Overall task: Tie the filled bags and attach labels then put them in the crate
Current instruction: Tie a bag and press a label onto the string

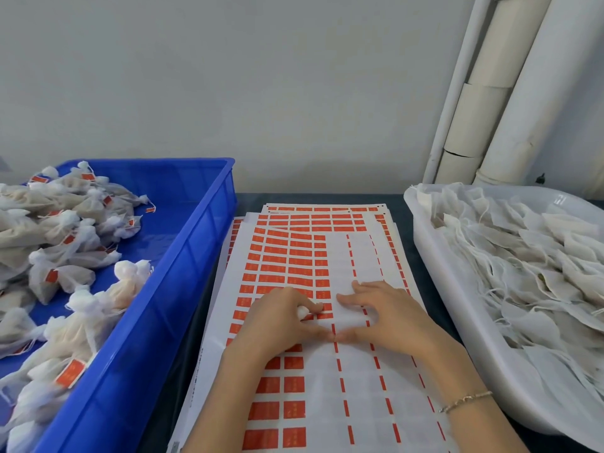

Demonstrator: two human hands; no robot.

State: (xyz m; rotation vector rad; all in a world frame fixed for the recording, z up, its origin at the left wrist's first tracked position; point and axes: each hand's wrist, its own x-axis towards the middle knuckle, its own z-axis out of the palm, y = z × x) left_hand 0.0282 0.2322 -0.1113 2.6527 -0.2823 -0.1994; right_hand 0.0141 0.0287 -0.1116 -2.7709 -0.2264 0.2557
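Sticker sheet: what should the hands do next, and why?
Probably peel up the red label at the left hand's fingertip: that hand, with a white wad tucked in its curled fingers, picks at the row's end, while the right hand lies flat on the sheet, pinning it.

Blue crate (191,253) at nine o'clock holds cream-white bags (75,276) with orange-red labels (70,373). White sheets (356,380) at six show orange-red grids. White tub (457,317) at three.
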